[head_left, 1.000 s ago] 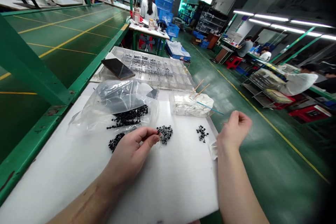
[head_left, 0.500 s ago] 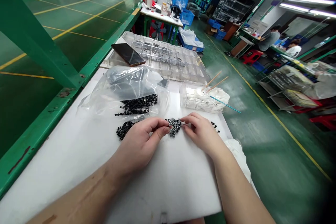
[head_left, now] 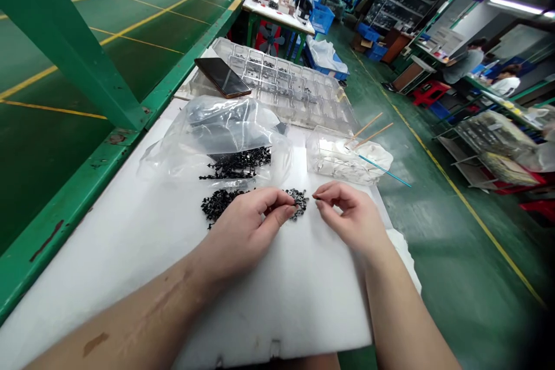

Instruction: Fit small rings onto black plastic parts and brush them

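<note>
1. the person's left hand (head_left: 255,222) is over the white tabletop (head_left: 299,306), its thumb and forefinger drawn close at the tips; whether a part is gripped there cannot be told.
2. the right hand (head_left: 353,214) is across from it, curled, with thumb and forefinger near each other; a dark speck shows at the tips, too small to tell whether it is a held part.
3. the two hands are apart, with a gap between their fingertips.
4. the small ring-like parts (head_left: 299,211), black with paler centres, lie in a loose pile in that gap, right by the left fingertips, which hide some of them.
5. a darker heap of black parts (head_left: 217,205) sits on the tabletop beyond the left hand, partly covered by it.
6. behind that heap lies a clear plastic bag (head_left: 203,127), with more black pieces (head_left: 243,163) showing in it.
7. a clear box (head_left: 318,156) stands beyond the right hand, stuffed with white material (head_left: 375,153); two thin wooden sticks (head_left: 368,125) and a blue stick (head_left: 385,171) jut out of it at a slant.
8. at the far end is a clear compartment tray (head_left: 323,110) with small parts in some compartments; a dark phone (head_left: 223,77) rests on its left side.
</note>
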`<state>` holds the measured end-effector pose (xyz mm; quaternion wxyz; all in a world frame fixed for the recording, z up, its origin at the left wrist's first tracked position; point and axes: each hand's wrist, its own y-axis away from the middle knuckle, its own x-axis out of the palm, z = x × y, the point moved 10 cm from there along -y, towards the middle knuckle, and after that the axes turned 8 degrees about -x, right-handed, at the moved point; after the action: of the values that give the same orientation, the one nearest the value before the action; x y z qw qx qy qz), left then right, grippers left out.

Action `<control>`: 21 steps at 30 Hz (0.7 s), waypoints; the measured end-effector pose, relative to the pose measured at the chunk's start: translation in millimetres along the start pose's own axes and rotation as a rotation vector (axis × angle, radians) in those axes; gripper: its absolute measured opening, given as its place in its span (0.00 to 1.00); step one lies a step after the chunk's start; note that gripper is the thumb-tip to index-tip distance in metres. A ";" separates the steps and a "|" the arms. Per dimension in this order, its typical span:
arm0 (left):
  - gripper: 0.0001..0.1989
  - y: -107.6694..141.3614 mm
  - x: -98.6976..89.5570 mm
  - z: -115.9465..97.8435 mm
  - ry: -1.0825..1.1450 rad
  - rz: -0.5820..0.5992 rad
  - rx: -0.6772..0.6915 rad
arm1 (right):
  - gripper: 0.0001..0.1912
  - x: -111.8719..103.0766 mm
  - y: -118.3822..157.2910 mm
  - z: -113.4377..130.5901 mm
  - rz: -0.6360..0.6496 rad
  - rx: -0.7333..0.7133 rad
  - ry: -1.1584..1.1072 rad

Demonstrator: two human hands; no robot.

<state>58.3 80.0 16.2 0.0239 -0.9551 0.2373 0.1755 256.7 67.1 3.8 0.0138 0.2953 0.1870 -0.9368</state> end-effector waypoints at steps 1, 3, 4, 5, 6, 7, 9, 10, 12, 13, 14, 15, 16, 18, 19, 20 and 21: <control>0.08 0.3 0.3 -1.3 0.000 0.001 0.013 | 0.06 -1.6 1.7 4.0 -0.045 -0.008 -0.145; 0.07 0.7 1.3 -3.9 -0.002 0.005 0.040 | 0.08 -2.4 4.8 11.5 -0.110 -0.015 -0.384; 0.07 0.8 1.7 -5.0 -0.004 0.007 0.054 | 0.08 -1.8 5.9 15.2 -0.124 -0.017 -0.462; 0.07 1.0 1.8 -5.9 -0.007 0.005 0.065 | 0.08 -1.0 6.6 18.8 -0.129 -0.021 -0.518; 0.07 1.0 1.9 -6.3 -0.010 0.003 0.074 | 0.08 0.1 7.0 21.9 -0.125 -0.024 -0.559; 0.07 1.1 2.2 -6.5 -0.013 0.004 0.082 | 0.07 1.1 7.3 24.7 -0.115 -0.029 -0.587; 0.07 1.3 3.3 -6.7 -0.018 0.007 0.093 | 0.09 2.5 7.8 28.3 -0.088 -0.033 -0.611; 0.07 1.6 4.2 -6.9 -0.019 0.011 0.099 | 0.10 2.9 8.1 29.3 -0.076 -0.032 -0.610; 0.07 2.4 6.3 -7.7 -0.020 0.021 0.110 | 0.11 3.7 8.8 30.7 -0.058 -0.025 -0.595; 0.07 2.8 7.4 -7.9 -0.022 0.025 0.112 | 0.11 4.0 9.0 31.7 -0.055 -0.022 -0.584; 0.07 3.1 8.4 -8.1 -0.024 0.029 0.113 | 0.11 4.3 9.1 32.9 -0.056 -0.023 -0.568; 0.07 3.4 9.4 -8.1 -0.028 0.033 0.113 | 0.11 4.5 9.1 34.4 -0.058 -0.027 -0.543; 0.07 3.5 10.3 -7.9 -0.033 0.037 0.110 | 0.12 4.6 9.1 35.7 -0.064 -0.031 -0.506; 0.07 3.6 11.4 -8.3 -0.041 0.041 0.121 | 0.12 4.9 9.2 37.9 -0.077 -0.042 -0.416; 0.07 3.6 11.4 -8.8 -0.044 0.039 0.132 | 0.12 5.3 9.4 38.4 -0.082 -0.045 -0.374; 0.07 3.6 11.4 -9.2 -0.048 0.037 0.145 | 0.13 5.8 9.5 38.8 -0.086 -0.050 -0.342; 0.07 3.5 11.4 -9.5 -0.053 0.034 0.156 | 0.13 6.5 9.6 39.2 -0.088 -0.056 -0.322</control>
<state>69.1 70.6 21.3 0.1015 -0.9412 0.2659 0.1819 231.1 44.6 26.5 0.0108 0.1325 0.2208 -0.9662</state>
